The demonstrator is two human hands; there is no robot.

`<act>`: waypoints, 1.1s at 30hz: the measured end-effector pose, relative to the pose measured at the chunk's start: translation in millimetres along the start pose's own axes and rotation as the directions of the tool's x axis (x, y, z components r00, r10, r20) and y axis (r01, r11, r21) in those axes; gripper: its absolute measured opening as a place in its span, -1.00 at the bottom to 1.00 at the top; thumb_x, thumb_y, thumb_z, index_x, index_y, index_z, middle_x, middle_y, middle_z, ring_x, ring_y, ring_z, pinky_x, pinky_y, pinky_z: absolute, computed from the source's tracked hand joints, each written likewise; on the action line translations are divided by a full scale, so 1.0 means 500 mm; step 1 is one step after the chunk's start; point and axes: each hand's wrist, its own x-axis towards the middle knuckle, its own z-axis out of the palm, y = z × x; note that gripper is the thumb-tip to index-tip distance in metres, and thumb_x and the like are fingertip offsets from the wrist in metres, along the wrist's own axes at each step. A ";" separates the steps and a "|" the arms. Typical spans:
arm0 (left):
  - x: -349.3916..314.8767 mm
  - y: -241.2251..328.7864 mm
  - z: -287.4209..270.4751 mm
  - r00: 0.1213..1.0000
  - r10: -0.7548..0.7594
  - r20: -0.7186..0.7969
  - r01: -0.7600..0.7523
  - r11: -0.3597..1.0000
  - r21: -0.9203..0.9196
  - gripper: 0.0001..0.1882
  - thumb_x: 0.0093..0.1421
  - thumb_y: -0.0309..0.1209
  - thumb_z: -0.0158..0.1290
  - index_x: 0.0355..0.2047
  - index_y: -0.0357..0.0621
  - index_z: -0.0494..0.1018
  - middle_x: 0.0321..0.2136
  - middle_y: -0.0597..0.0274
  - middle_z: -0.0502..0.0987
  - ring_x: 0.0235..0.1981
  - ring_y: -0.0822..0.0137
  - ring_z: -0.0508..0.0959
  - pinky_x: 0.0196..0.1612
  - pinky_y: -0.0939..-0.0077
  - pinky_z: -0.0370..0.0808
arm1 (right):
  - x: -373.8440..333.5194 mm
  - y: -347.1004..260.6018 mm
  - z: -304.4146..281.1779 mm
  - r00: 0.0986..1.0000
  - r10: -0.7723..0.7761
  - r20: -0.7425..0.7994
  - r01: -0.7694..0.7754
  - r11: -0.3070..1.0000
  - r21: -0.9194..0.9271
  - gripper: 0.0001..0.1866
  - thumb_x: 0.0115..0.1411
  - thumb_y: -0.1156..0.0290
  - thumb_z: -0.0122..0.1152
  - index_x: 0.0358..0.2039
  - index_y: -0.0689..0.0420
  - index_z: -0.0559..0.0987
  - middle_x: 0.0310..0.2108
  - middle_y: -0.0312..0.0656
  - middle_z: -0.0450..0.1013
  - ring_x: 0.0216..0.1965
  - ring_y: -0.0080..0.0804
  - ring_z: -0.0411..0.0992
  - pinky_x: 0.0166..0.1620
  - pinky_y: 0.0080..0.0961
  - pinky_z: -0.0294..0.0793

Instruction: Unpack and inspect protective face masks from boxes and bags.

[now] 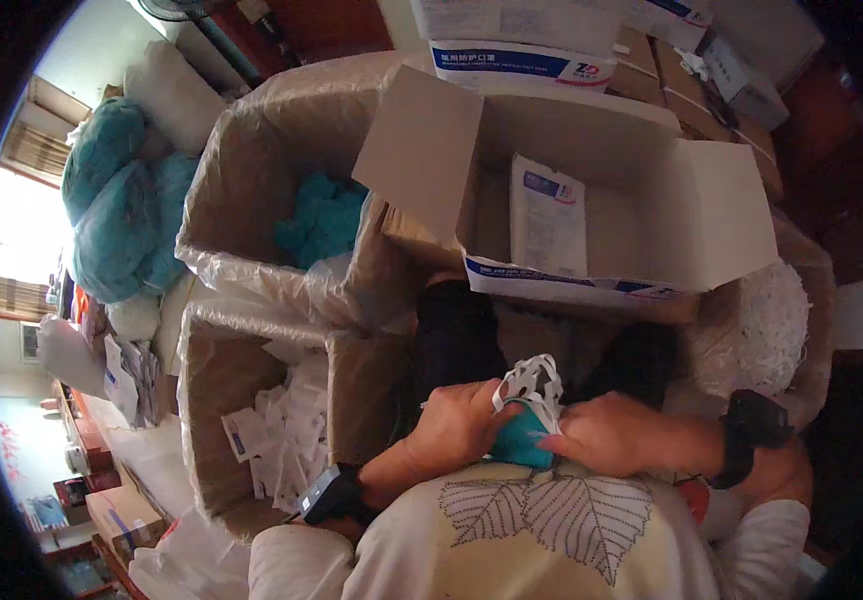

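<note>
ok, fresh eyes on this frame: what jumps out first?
Probably the big open carton, upper centre-right, with a flat white pack inside it. Next, the turquoise bundle with white loops, between the left hand and right hand, low centre. Then the puffy turquoise bags piled near the window, far left.

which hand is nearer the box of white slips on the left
Left. The left hand is right of the box; the right hand is farther off, right of the held teal item.
</note>
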 end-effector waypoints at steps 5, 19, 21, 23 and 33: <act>-0.056 -0.200 -0.033 0.627 -0.758 -0.180 0.338 0.473 -0.814 -0.75 0.20 -0.30 -0.17 -0.49 -0.14 0.42 -0.65 0.32 0.37 -0.58 0.42 0.40 -0.49 0.51 0.38 | -0.150 0.189 0.109 0.985 0.164 0.059 -0.165 0.986 0.009 -0.73 0.11 0.27 -0.09 -0.47 0.17 0.51 -0.53 0.05 0.41 -0.48 0.02 0.41 -0.37 -0.18 0.41; 0.007 -0.020 -0.065 0.913 -0.278 0.297 0.342 0.128 -0.931 -0.67 0.20 -0.34 -0.12 -0.07 -0.23 0.30 -0.31 0.22 0.45 -0.55 0.49 0.37 -0.49 0.69 0.32 | 0.035 -0.049 -0.129 0.592 -0.345 -0.729 0.448 0.892 -0.059 -0.32 -0.17 0.14 0.34 -0.08 0.25 0.38 -0.20 -0.06 0.29 -0.17 -0.18 0.33 -0.11 -0.38 0.31; 0.009 -0.022 -0.064 0.893 -0.274 0.357 0.360 -0.039 -0.932 -0.67 0.20 -0.32 -0.12 -0.07 -0.23 0.30 -0.28 0.21 0.44 -0.50 0.47 0.37 -0.44 0.65 0.33 | 0.063 -0.057 -0.132 0.630 -0.453 -0.630 0.509 0.855 -0.105 -0.30 -0.19 0.12 0.34 -0.07 0.26 0.37 -0.17 -0.05 0.28 -0.15 -0.16 0.30 -0.09 -0.37 0.30; 0.010 -0.020 -0.054 0.898 -0.274 0.344 0.368 0.039 -0.929 -0.66 0.20 -0.30 -0.13 -0.07 -0.22 0.31 -0.26 0.19 0.43 -0.44 0.44 0.37 -0.39 0.62 0.33 | 0.102 -0.046 -0.112 0.694 -0.476 -0.540 0.552 0.833 -0.025 -0.40 -0.18 0.21 0.33 -0.10 0.19 0.43 -0.16 -0.12 0.30 -0.17 -0.22 0.27 -0.09 -0.39 0.28; 0.037 -0.088 -0.074 0.876 -0.440 0.196 0.403 0.444 -0.801 -0.60 0.20 -0.21 -0.15 -0.07 -0.22 0.31 -0.14 0.13 0.39 -0.16 0.32 0.38 -0.13 0.45 0.33 | 0.123 0.016 -0.069 0.765 -0.341 -0.546 0.541 0.800 0.258 -0.72 0.10 0.35 0.06 -0.19 0.21 0.43 -0.26 -0.08 0.39 -0.24 -0.23 0.35 -0.13 -0.38 0.31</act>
